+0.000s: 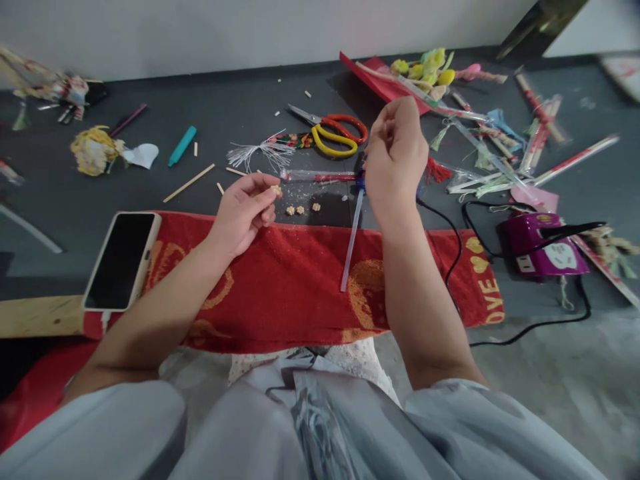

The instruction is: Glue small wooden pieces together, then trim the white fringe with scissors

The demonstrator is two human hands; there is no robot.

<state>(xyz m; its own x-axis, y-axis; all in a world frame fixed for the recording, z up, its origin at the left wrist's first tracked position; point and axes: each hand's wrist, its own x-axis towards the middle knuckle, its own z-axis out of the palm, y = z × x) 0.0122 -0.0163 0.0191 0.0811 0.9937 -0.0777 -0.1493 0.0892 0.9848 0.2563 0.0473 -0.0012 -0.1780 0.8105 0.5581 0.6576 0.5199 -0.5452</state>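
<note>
My left hand [249,212] is closed in a pinch, with a small beige flower-shaped piece [277,191] between thumb and fingertip. Several matching pieces [300,210] lie on the dark table just to its right. My right hand [399,143] is curled shut, and whatever is in its fingers is hidden. Below and behind it shows part of a blue glue gun [361,181], mostly covered by the hand and wrist. A translucent glue stick [353,241] juts from it over the red towel [295,287]. Scissors [335,133] with red and yellow handles lie beyond the hands.
A phone [123,261] rests at the towel's left end. On the right stand a purple power socket [545,245] and a black cord [453,230]. Wrapped sticks [543,110], yellow flowers [433,67], a teal pen-like stick [183,145] and thin wooden sticks [189,183] are scattered around.
</note>
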